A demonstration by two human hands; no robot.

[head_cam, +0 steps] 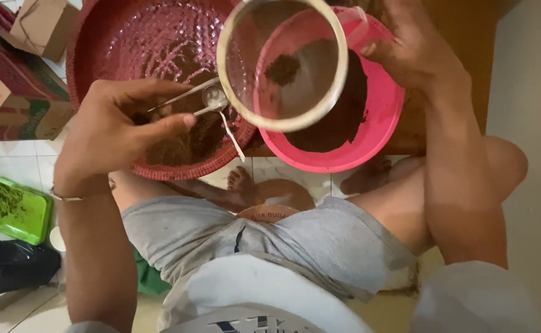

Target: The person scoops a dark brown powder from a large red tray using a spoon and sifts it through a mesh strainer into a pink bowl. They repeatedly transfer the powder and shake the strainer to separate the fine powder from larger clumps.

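Observation:
My left hand pinches the thin metal handle of a round mesh sieve and holds it above a pink plastic bowl. A small clump of dark brown powder lies in the sieve's mesh. More dark powder fills the pink bowl beneath. My right hand rests on the far rim of the pink bowl, fingers curled on it. A wide red woven-pattern tray with a heap of brown powder sits to the left, partly under my left hand.
Cardboard boxes stand at the upper left. A green tray with dark bits lies on the tiled floor at left, above a black bag. My bare legs and feet sit below the bowls. A wooden surface is behind the pink bowl.

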